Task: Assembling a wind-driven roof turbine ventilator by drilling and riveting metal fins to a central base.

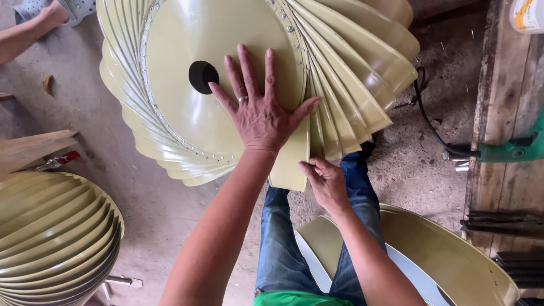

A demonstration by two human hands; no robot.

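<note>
I see a vaned ventilator (pixel 187 85) of smooth, satin olive-painted sheet metal with shiny rivets. The floor (pixel 153 204) looks rough, dusty concrete; my jeans (pixel 283 238) are worn blue denim; the planks (pixel 510 102) are raw wood.

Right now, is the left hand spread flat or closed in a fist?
Spread flat: the left hand lies palm down, fingers apart, on the olive disc.

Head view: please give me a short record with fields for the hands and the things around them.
left hand: flat, fingers spread, on the round olive disc of a vaned metal assembly
right hand: pinching the lower edge of one curved blade
disc centre: black hole
lower left: second vaned assembly
right: green power tool on wooden planks
</note>
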